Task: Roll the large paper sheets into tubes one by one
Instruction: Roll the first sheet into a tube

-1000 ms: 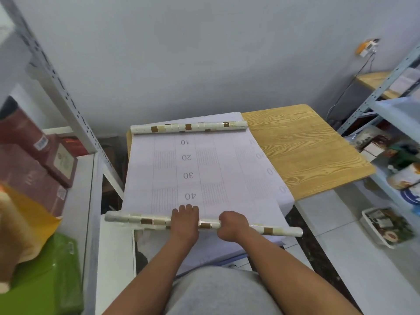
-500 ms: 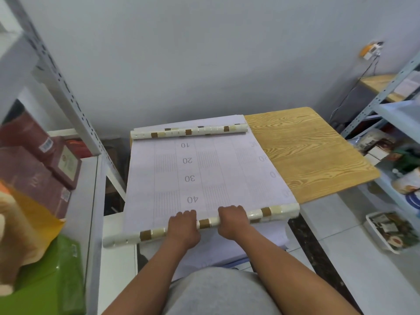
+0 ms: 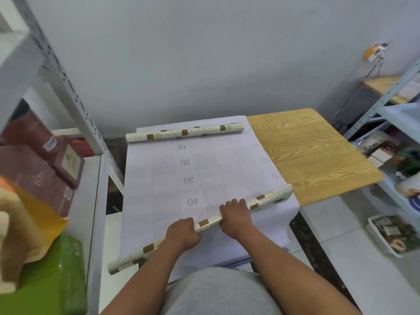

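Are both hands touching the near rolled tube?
Touching. The head view shows the left hand and the right hand each curled round the near tube, which lies slanted across the paper sheet.

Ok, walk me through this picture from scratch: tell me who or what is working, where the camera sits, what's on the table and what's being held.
No machine here: a person works with bare hands. The one camera is worn on the head, looking forward and down, so you see their own arms. On the wooden table lies a large white paper sheet printed with numbers. A finished roll with a cream and brown tile pattern rests at its far edge. The left hand and right hand both grip a second patterned roll at the near end, lying at a slant. Metal shelves with boxes stand on both sides.
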